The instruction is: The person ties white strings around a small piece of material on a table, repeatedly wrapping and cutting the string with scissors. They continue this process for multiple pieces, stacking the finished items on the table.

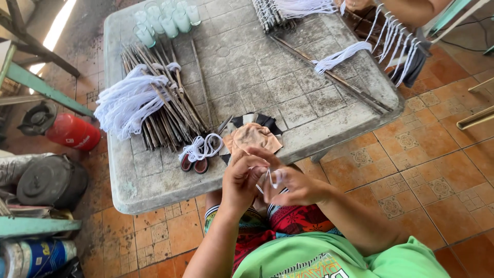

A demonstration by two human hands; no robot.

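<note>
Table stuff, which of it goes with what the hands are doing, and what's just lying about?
In use: left hand, right hand, white string, stick bundle, scissors.
Lying about: glass cups, red gas cylinder, black pot.

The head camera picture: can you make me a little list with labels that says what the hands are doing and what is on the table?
left hand: pinching white string
right hand: holding the same string
table: worn grey plastic
sticks: dark bundle with white thread
scissors: brown handles wrapped in white string
glasses: cluster at far edge
red cylinder: on the floor, left
other person's hand: at far edge
</note>
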